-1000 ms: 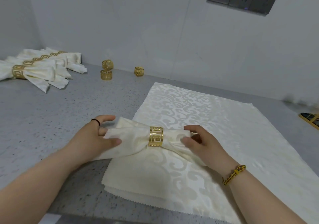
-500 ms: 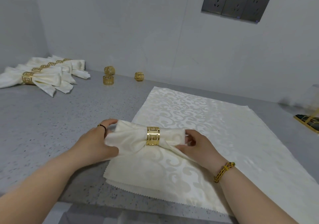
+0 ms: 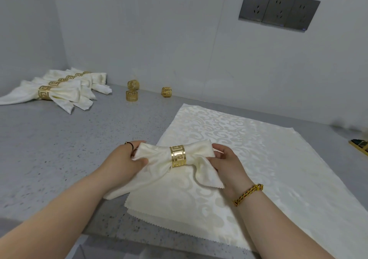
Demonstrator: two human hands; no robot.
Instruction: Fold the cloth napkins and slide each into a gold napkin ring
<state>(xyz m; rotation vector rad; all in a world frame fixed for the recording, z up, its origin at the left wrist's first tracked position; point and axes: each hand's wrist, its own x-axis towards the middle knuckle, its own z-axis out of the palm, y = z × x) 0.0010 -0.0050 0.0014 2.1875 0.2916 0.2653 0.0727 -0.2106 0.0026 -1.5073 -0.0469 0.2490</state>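
Napkin (image 3: 157,155) gathered and threaded through a gold napkin ring (image 3: 177,156), held just above the stack of flat cloths (image 3: 229,159) at centre. Left hand (image 3: 123,159) closed on the nine o'clock end, thumb pressing the fabric. Right hand (image 3: 227,163) pinching the three o'clock end, fingers curled round it. Finished napkins (image 3: 59,91) fanned out at ten o'clock on the grey counter (image 3: 59,149). Three spare rings (image 3: 131,96) waiting at twelve o'clock near the wall.
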